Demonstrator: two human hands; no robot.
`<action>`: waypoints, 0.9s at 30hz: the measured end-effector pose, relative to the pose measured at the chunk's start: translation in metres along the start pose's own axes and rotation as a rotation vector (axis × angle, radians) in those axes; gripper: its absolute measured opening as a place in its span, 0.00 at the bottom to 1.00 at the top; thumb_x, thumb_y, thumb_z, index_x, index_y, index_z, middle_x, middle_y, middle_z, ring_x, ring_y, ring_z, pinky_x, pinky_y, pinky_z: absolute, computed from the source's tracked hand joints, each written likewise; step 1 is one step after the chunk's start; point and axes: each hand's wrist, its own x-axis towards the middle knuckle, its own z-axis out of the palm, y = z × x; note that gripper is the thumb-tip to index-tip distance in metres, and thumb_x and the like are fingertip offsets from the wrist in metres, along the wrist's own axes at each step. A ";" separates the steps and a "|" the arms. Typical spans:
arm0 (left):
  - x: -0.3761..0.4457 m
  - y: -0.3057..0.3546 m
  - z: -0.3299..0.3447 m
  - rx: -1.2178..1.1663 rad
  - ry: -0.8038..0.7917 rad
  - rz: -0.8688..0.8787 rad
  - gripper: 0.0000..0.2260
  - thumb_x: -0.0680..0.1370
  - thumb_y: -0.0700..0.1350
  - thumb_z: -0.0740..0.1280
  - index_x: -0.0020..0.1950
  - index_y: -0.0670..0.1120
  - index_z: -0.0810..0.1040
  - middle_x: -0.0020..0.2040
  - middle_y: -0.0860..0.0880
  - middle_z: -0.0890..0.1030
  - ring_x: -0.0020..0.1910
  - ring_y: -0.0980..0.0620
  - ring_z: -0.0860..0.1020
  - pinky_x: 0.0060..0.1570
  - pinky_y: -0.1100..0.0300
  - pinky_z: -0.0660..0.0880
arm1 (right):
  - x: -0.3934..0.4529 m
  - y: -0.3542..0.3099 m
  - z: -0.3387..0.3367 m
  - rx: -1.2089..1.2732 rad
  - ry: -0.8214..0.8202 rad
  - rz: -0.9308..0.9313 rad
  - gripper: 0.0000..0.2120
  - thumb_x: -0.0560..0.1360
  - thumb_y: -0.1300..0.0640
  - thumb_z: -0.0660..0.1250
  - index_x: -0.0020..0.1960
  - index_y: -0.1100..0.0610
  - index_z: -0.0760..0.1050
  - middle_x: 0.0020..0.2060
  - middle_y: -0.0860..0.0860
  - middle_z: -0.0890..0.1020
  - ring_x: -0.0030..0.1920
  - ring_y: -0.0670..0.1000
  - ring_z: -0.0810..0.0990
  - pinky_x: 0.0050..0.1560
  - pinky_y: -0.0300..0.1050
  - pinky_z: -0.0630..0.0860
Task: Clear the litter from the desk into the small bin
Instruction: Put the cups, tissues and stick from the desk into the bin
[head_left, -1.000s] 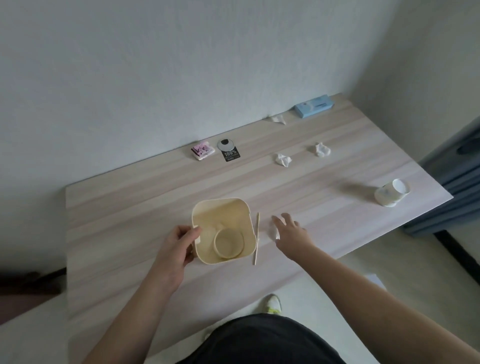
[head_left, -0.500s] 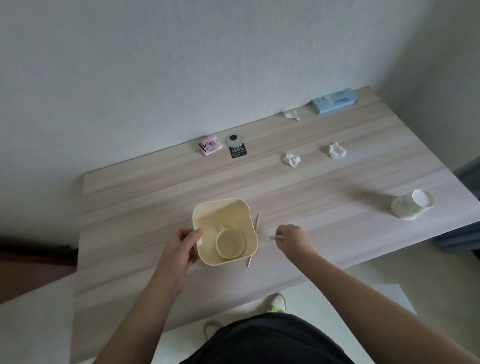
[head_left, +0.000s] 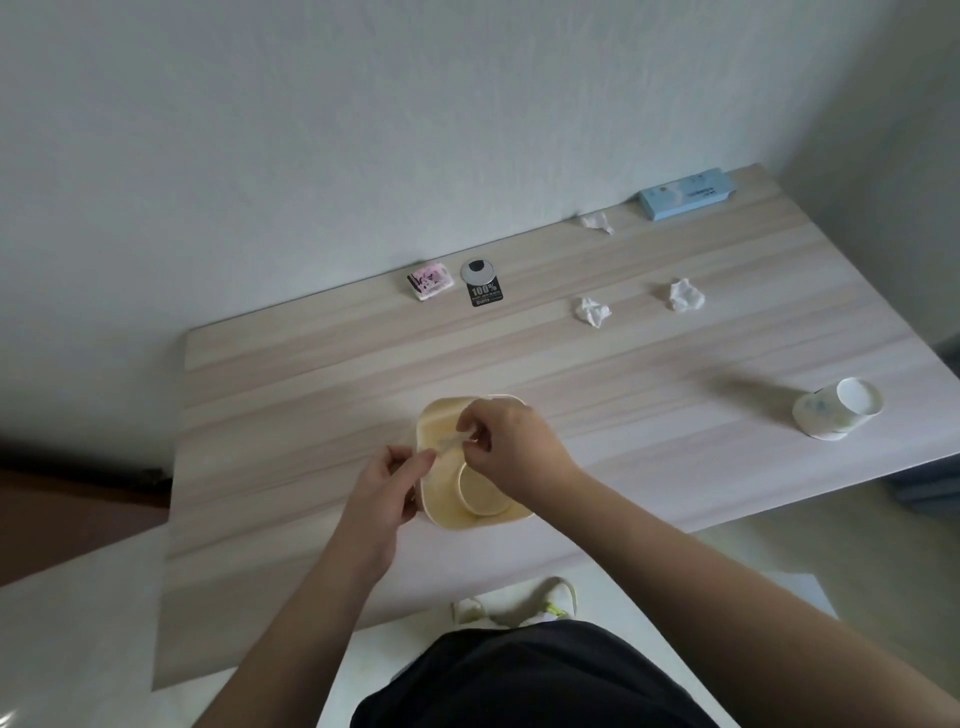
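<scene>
A small cream bin (head_left: 451, 521) stands on the wooden desk (head_left: 311, 415) near its front edge, with a paper cup (head_left: 483, 493) lying inside it. My left hand (head_left: 392, 486) grips the bin's left rim. Over the bin's opening, my right hand (head_left: 517, 447) pinches a small pale, blurred scrap of litter (head_left: 448, 442) between thumb and fingers. Crumpled tissues lie farther back: one (head_left: 592, 312) mid-desk, one (head_left: 685, 295) to its right, one (head_left: 597, 222) by the wall. A paper cup (head_left: 836, 413) lies on its side at the right.
A pink packet (head_left: 429, 280) and a black tag (head_left: 482, 288) lie near the wall, with a blue box (head_left: 685, 193) in the far right corner. The desk's front edge runs just below the bin. My right forearm covers the desk right of the bin.
My right hand picked a small scrap off the desk right of the bin and carried it left, over the bin's opening. My left hand stayed on the bin's rim. The view shifted.
</scene>
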 end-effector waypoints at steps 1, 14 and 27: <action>-0.001 0.001 -0.001 -0.011 -0.001 -0.008 0.07 0.75 0.45 0.70 0.48 0.44 0.75 0.31 0.50 0.76 0.31 0.51 0.74 0.35 0.56 0.70 | 0.000 -0.001 0.003 0.014 -0.110 0.040 0.16 0.73 0.62 0.66 0.61 0.55 0.77 0.52 0.51 0.81 0.53 0.50 0.79 0.53 0.40 0.73; 0.006 -0.001 -0.052 -0.097 0.193 -0.038 0.04 0.76 0.44 0.69 0.46 0.46 0.76 0.35 0.48 0.77 0.34 0.52 0.74 0.36 0.56 0.68 | 0.021 0.073 -0.001 0.091 0.057 0.339 0.07 0.74 0.56 0.64 0.46 0.47 0.80 0.40 0.49 0.83 0.43 0.52 0.83 0.39 0.42 0.75; 0.013 0.000 -0.123 -0.103 0.244 -0.028 0.05 0.77 0.45 0.69 0.44 0.47 0.74 0.31 0.52 0.75 0.32 0.54 0.71 0.34 0.57 0.66 | 0.025 0.117 0.115 -0.079 0.137 0.731 0.18 0.74 0.47 0.69 0.58 0.55 0.69 0.55 0.55 0.73 0.56 0.59 0.76 0.54 0.51 0.74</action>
